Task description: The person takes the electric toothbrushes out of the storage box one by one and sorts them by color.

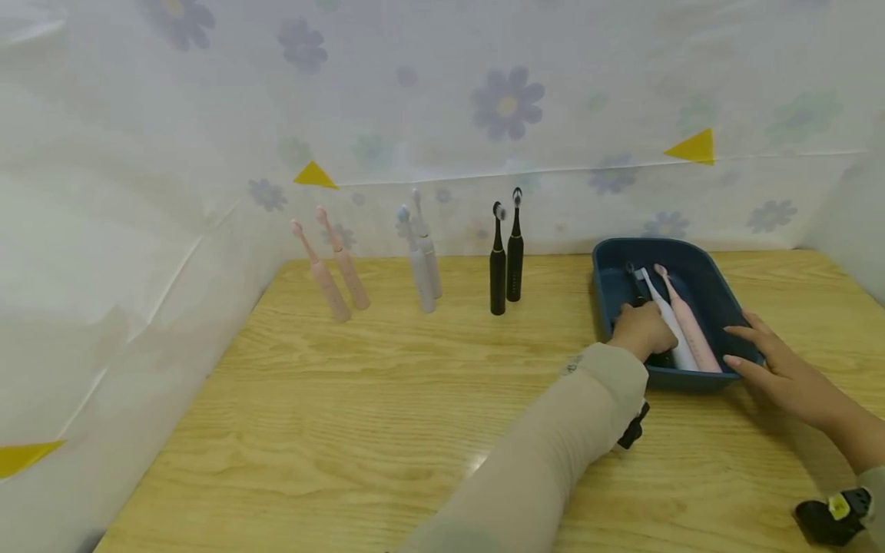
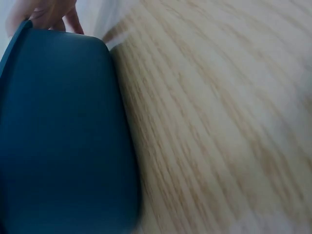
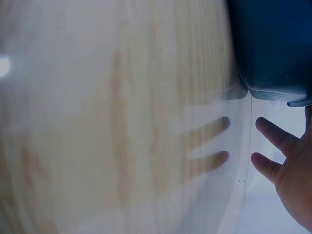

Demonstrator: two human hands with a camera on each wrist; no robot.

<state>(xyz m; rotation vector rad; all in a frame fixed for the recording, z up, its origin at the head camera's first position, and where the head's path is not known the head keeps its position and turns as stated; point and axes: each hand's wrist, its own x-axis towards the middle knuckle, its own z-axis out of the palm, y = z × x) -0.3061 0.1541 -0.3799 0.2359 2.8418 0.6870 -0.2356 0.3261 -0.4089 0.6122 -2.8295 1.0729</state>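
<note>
In the head view my left hand (image 1: 641, 330) reaches into a dark blue bin (image 1: 720, 296) and grips a black electric toothbrush (image 1: 632, 278), whose middle it hides. Beside that brush lie a white electric toothbrush (image 1: 671, 326) and a pink one (image 1: 694, 330). At the bin's near right corner, my right hand (image 1: 777, 376) touches the rim with thumb and fingers extended. The right wrist view shows two spread fingers of my right hand (image 3: 295, 170) outside the bin's wall (image 3: 278, 44). The left wrist view shows mostly the bin's outer side (image 2: 63, 131).
Left of the bin, upright electric toothbrushes stand in pairs: black (image 1: 498, 280), white (image 1: 420, 276) and pink (image 1: 330, 290). All are on the wooden table (image 1: 332, 430). A flowered white sheet (image 1: 415, 100) with yellow triangles hangs behind.
</note>
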